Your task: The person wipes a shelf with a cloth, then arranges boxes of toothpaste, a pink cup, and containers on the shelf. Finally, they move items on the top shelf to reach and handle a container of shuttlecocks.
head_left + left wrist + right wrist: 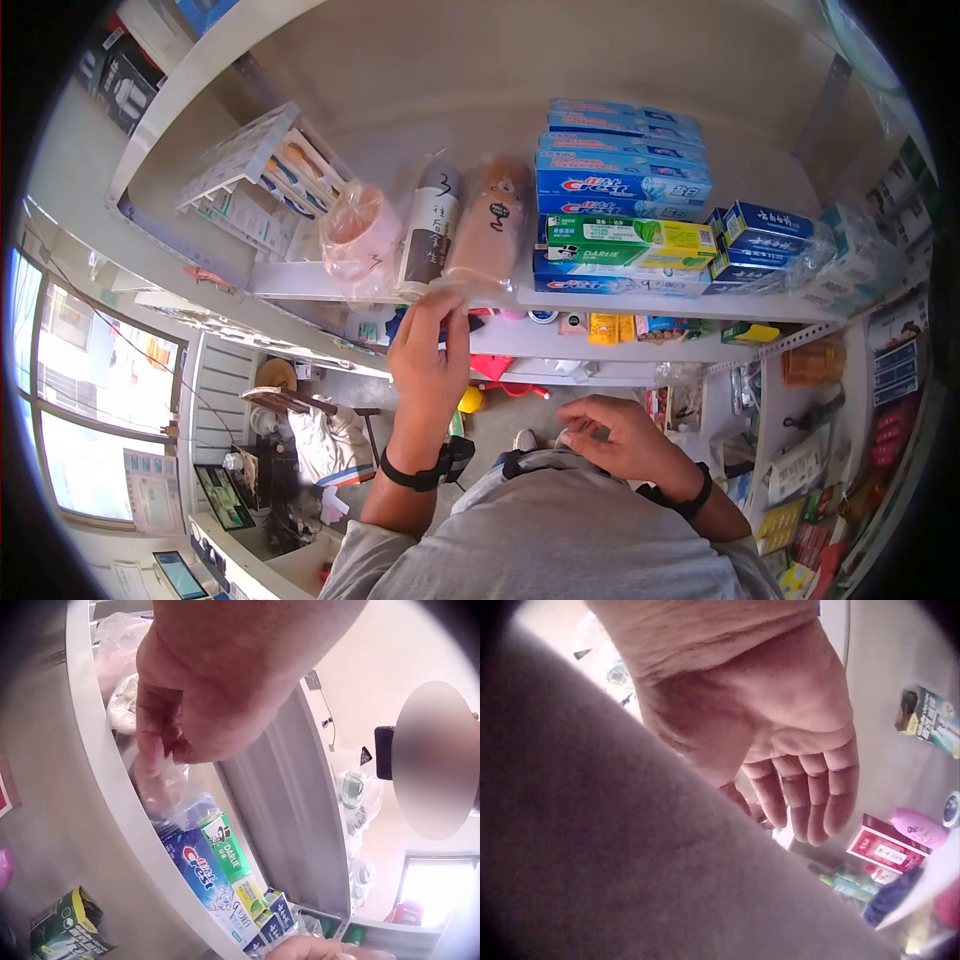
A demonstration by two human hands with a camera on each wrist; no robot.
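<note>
My left hand (432, 350) reaches up to the front edge of the upper shelf. Its fingertips are right at the near end of a plastic-wrapped brown cylinder (490, 225) lying on its side. In the left wrist view, the left hand (202, 705) has curled fingers against clear film; I cannot tell whether they pinch it. Beside the brown cylinder lies a grey-and-white bottle (432, 225) with handwriting on it. My right hand (625, 435) hangs in front of the torso, holding nothing. Seen palm-on, the right hand (772, 735) has loosely bent fingers.
Right of the cylinders stand stacked Crest toothpaste boxes (625, 180) and a green Darlie box (630, 240). To the left are a bagged pink cup (358, 235) and a white rack (235, 165) with toothbrushes. Small goods line the lower shelf (560, 350).
</note>
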